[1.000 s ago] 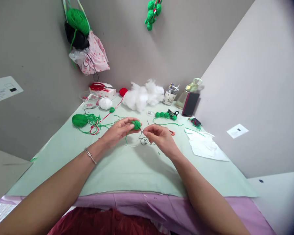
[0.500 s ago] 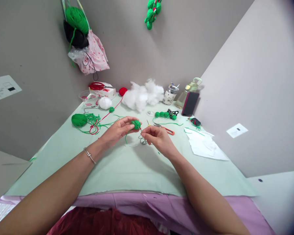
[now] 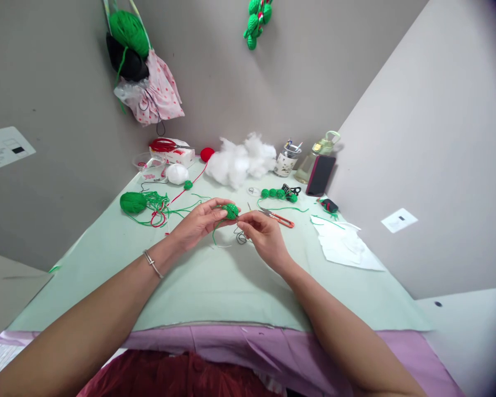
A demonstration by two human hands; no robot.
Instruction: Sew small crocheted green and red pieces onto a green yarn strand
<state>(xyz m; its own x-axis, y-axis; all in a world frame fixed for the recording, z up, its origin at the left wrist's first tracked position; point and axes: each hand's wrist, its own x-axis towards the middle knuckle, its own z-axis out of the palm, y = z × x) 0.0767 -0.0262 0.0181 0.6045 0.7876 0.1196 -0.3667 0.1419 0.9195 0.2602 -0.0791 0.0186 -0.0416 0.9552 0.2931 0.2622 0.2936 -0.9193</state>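
In the fingers of my left hand (image 3: pixel 204 219) is a small green crocheted ball (image 3: pixel 231 211), held above the table. A green yarn tail hangs from it. My right hand (image 3: pixel 264 237) pinches a thin needle-like piece against the ball's right side; its tip is too small to make out. Below the right fingers lies a loop of dark thread (image 3: pixel 241 238). Orange-handled thread snips (image 3: pixel 283 219) rest just beyond the right hand. Behind them a row of green crocheted balls (image 3: pixel 279 194) lies beside a black clip.
White stuffing (image 3: pixel 240 162) is heaped at the back. On the left are a green yarn ball (image 3: pixel 133 203) with tangled strands and a tissue box (image 3: pixel 177 154) bearing red scissors. A phone (image 3: pixel 321 175) leans on a bottle at back right. White paper (image 3: pixel 347 245) lies at right.
My right fingers have come closer to the green ball, and less of the thin piece shows between them. The ball has turned or shifted slightly right in my left hand.
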